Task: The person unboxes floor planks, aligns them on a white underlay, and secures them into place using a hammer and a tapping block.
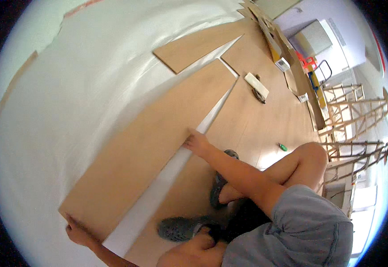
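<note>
Two bare hands at a long wood-coloured plank (149, 129), which lies on white sheeting (56, 120) to the left of the joined floorboards (247, 122); a white strip shows between plank and floorboards along much of the long edge, and a short gap separates the far end from the board beyond. The left hand (79, 233) is closed around the near end, its fingers curled at the edge; the right hand (196, 142) is partly closed at the right long edge, fingertips over the top face; whether it pinches the plank is hidden.

Likely faults: uneven pressure from the two hands could leave the plank askew, giving a tapering gap; a knock against the floorboards at a slant could chip the edge; the right hand's fingers, lying on the gap side, could be trapped if the plank slid across; loose sheeting, rippled near the shorter board (198, 44), could bunch beneath and hold an edge proud; the dark perforated shoe (180, 229), near the strip, could obstruct the near end.
</note>
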Action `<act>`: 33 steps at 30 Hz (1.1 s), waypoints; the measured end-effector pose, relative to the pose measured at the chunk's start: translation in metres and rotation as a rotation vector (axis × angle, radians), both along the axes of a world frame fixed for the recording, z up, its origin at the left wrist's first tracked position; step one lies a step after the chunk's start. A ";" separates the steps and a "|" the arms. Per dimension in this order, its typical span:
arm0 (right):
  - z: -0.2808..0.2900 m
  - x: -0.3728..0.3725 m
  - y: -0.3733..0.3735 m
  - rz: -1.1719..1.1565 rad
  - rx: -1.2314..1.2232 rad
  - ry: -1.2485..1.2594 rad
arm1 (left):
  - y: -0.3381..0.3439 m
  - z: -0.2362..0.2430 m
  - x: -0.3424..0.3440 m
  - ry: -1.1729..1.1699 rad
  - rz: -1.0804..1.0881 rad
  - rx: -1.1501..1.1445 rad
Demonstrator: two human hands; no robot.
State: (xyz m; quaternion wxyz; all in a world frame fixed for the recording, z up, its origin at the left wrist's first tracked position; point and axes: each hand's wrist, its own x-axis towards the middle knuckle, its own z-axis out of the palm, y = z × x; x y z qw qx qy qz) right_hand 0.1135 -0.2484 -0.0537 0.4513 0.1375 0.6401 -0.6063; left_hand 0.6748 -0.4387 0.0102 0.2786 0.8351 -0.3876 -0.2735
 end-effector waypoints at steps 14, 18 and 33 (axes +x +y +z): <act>0.176 -0.046 -0.008 0.417 0.154 0.108 | 0.046 0.042 -0.013 0.237 -0.155 -0.326; 0.236 -0.090 0.019 0.493 0.147 0.161 | 0.039 0.089 -0.071 0.336 -0.209 -0.297; 0.146 -0.163 0.200 -0.471 -0.103 0.101 | 0.025 0.186 -0.284 0.458 -0.561 -0.007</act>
